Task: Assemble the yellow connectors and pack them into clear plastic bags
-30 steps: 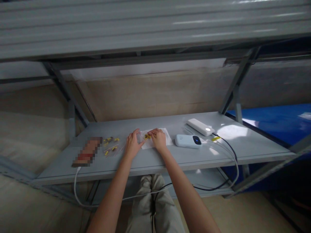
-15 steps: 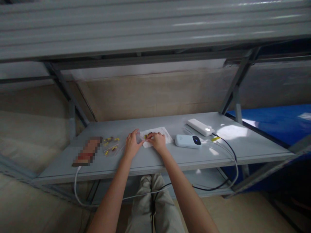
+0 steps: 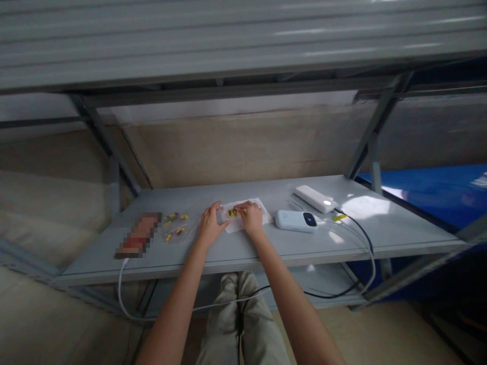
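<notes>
Toward the middle of the grey shelf, my left hand (image 3: 210,223) curls its thumb and fingers around a clear plastic bag (image 3: 223,213), whose outline is faint. To its right a white tissue (image 3: 262,207) lies flat with several small yellow-and-dark pieces (image 3: 232,213) on it. My right hand (image 3: 251,217) rests over the tissue, its fingertips pinched together at these pieces. What those fingertips hold is too small to name. Left of my left hand lie clear bags (image 3: 177,228) with more yellow and brown pieces in them.
A pixelated phone-like slab (image 3: 140,235) lies at the left, a white cable (image 3: 120,289) running from it. Right of the tissue are a light-blue power bank (image 3: 291,220) with a dark display and a white power bank (image 3: 312,197) with cables. Metal struts (image 3: 375,137) flank the shelf (image 3: 228,253).
My right fingers have drawn slightly away from my left hand, baring more yellow pieces on the tissue. My left thumb and fingers are a little wider apart.
</notes>
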Tool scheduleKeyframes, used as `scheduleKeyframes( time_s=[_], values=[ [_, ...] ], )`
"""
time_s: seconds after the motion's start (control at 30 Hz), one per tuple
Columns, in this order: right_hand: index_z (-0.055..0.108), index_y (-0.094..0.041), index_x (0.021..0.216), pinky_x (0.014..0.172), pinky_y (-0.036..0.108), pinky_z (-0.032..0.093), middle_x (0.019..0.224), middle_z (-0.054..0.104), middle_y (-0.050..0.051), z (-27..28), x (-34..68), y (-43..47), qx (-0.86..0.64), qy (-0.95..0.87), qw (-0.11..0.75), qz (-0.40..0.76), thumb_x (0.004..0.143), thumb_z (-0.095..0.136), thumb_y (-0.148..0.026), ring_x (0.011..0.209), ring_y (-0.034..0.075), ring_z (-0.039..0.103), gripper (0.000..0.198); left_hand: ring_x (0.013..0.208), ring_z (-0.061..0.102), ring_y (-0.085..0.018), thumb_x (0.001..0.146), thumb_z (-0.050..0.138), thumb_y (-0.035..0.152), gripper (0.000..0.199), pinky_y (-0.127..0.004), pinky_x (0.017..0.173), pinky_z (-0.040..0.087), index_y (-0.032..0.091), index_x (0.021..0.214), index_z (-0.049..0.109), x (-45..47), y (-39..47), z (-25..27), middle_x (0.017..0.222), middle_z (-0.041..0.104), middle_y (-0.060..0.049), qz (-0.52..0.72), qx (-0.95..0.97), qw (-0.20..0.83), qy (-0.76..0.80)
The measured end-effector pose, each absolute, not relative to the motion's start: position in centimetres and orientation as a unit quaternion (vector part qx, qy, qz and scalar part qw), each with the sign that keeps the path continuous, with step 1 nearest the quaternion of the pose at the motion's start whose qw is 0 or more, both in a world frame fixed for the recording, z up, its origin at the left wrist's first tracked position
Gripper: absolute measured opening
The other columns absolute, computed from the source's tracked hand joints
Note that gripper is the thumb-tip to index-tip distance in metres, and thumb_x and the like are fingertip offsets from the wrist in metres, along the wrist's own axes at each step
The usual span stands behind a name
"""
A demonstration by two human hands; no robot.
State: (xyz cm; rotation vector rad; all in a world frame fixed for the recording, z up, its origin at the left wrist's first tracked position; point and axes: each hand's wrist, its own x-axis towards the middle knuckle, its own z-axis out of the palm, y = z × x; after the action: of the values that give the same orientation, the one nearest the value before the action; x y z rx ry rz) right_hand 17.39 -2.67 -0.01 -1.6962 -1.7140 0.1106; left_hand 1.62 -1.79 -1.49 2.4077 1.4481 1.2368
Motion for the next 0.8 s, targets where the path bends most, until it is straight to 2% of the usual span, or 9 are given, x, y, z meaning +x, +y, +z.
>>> scheduleKeyframes(
  time_s=[0.13,0.23,0.5,0.67,0.8],
  values=[
    [0.069,-0.028,0.092,0.079,0.031,0.031,0.097,0.063,0.006,-0.2,17.5,-3.0,-0.713,-0.649,0.265,-0.018,0.082,0.055,-0.032,0.096,0.020,0.049,0.018,0.103,0.052,-0.025,0.062,0.073,0.025,0.072,-0.040,0.089,0.042,0.020,0.124,0.036,1.6,-1.7,-1.5,0.107,0.058,-0.009,0.410,0.777,0.032,0.476],
    [0.068,-0.027,0.091,0.077,0.032,0.029,0.097,0.062,0.006,-0.5,17.4,-2.9,-0.712,-0.660,0.236,-0.035,0.083,0.053,-0.033,0.096,0.021,0.047,0.018,0.103,0.052,-0.024,0.062,0.073,0.025,0.072,-0.040,0.089,0.041,0.020,0.123,0.037,1.6,-1.7,-1.5,0.107,0.058,-0.008,0.412,0.779,0.033,0.471],
    [0.069,-0.025,0.088,0.076,0.032,0.030,0.096,0.064,0.006,-0.4,17.4,-2.7,-0.692,-0.669,0.268,-0.038,0.082,0.053,-0.033,0.094,0.021,0.048,0.019,0.104,0.052,-0.025,0.062,0.073,0.023,0.071,-0.041,0.090,0.041,0.020,0.124,0.037,1.6,-1.8,-1.5,0.108,0.058,-0.009,0.408,0.782,0.043,0.469],
    [0.069,-0.027,0.089,0.074,0.027,0.031,0.098,0.065,0.002,0.2,17.1,-2.9,-0.626,-0.711,0.319,0.042,0.084,0.051,-0.037,0.092,0.018,0.050,0.022,0.102,0.054,-0.025,0.061,0.073,0.021,0.071,-0.040,0.088,0.042,0.022,0.124,0.038,1.6,-1.7,-1.7,0.107,0.058,-0.009,0.408,0.786,0.044,0.463],
    [0.068,-0.029,0.092,0.075,0.030,0.030,0.100,0.064,0.003,0.3,16.9,-3.1,-0.640,-0.707,0.301,0.005,0.085,0.050,-0.032,0.094,0.019,0.048,0.020,0.102,0.053,-0.025,0.062,0.073,0.023,0.071,-0.041,0.088,0.042,0.021,0.123,0.038,1.5,-1.7,-1.6,0.106,0.058,-0.009,0.412,0.782,0.044,0.466]
  ],
)
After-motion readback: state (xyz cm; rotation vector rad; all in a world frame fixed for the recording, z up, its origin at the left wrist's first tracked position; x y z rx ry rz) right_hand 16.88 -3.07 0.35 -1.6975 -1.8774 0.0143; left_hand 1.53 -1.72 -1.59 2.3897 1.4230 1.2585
